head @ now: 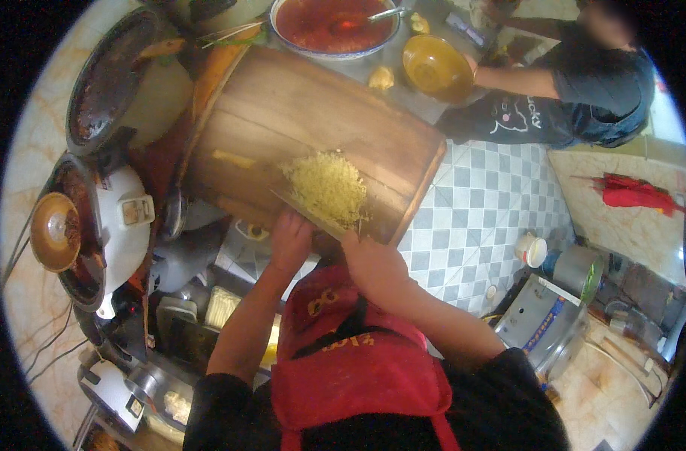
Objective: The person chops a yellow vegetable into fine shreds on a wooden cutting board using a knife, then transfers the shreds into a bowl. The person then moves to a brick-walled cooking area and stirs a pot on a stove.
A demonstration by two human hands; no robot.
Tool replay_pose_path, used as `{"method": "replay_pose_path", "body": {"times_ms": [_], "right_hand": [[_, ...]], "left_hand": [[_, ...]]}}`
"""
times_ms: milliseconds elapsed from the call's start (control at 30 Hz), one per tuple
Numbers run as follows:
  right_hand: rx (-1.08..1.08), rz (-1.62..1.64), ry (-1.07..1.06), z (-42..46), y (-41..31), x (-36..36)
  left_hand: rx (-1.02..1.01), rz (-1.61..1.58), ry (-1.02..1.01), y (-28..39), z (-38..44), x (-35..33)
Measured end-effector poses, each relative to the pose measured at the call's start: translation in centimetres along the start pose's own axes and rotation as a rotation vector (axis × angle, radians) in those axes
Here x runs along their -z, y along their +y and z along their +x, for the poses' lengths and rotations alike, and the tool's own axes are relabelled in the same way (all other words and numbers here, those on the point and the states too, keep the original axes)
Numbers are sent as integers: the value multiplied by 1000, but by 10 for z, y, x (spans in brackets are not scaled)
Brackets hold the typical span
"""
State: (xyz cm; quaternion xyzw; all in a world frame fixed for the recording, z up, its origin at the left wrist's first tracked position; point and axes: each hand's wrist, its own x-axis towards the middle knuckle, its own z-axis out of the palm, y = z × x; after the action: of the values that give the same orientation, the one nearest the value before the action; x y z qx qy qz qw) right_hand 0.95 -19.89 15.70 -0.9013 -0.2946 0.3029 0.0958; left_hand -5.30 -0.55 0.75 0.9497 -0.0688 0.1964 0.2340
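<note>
A mound of finely minced yellow food (329,186), possibly ginger or garlic, lies on the thick wooden chopping board (309,107). Along its near side runs the blade of a kitchen knife (312,213), tilted against the mince. My right hand (374,268) grips the knife at its right end, with the handle hidden in the fist. At the board's near edge, my left hand (291,239) has its fingers bent close to the blade's left part. Whether those fingers press on the blade or only rest beside it cannot be made out.
Beyond the board stand a large bowl of red sauce (326,25) and a knobbly yellow piece (381,78). A person's hand holds a brown bowl (438,67) there. At left are dark-filled pots (111,84) and a brown bowl (55,231). Tiled floor (450,225) lies right.
</note>
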Motion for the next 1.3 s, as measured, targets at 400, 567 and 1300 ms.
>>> {"method": "replay_pose_path", "body": {"times_ms": [400, 567, 1300], "right_hand": [[4, -34, 55, 6, 1, -13], [8, -34, 56, 15, 2, -13], [-143, 208, 27, 31, 36, -48]], "left_hand": [[5, 30, -17, 1, 0, 1], [-14, 27, -62, -5, -4, 3], [370, -152, -170, 13, 19, 34]]}}
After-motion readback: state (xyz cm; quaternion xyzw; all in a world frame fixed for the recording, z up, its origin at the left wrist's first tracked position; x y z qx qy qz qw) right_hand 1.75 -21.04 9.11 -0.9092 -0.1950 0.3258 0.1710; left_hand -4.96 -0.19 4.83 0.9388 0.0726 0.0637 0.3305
